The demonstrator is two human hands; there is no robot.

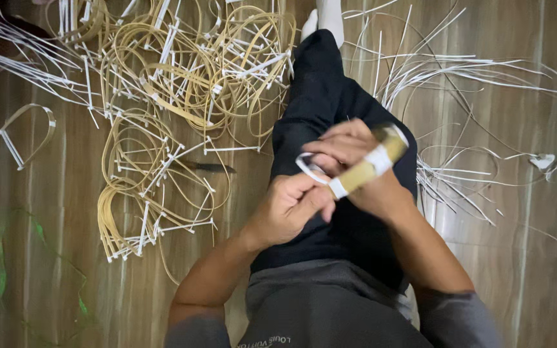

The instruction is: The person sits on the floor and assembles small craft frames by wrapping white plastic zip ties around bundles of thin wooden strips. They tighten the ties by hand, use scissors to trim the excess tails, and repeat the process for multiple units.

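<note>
**Hands Wrapping White Strip Around Bamboo Bundle**

The person sits on a wooden floor [536,258], one leg in dark trousers [330,109] stretched forward. Both hands work above the thigh.

Left hand [291,209]: grip closed, fingers curled around the near end of a tan bamboo strip bundle [362,174], thumb pressed close to a white band at that end.

Right hand [349,154]: grip closed on the same bundle from above, fingers folded over its middle. A thin white plastic strip [309,169] loops out between the two hands, touching the fingers of both. The far end of the bundle, blurred, points up and to the right and carries a second white band.

Surroundings: a heap of finished tan loops with white ties [182,71] lies on the floor left of the leg. A dark-bladed knife [209,167] lies just beside that heap. Loose white strips [459,71] are spread on the floor right of the leg.
</note>
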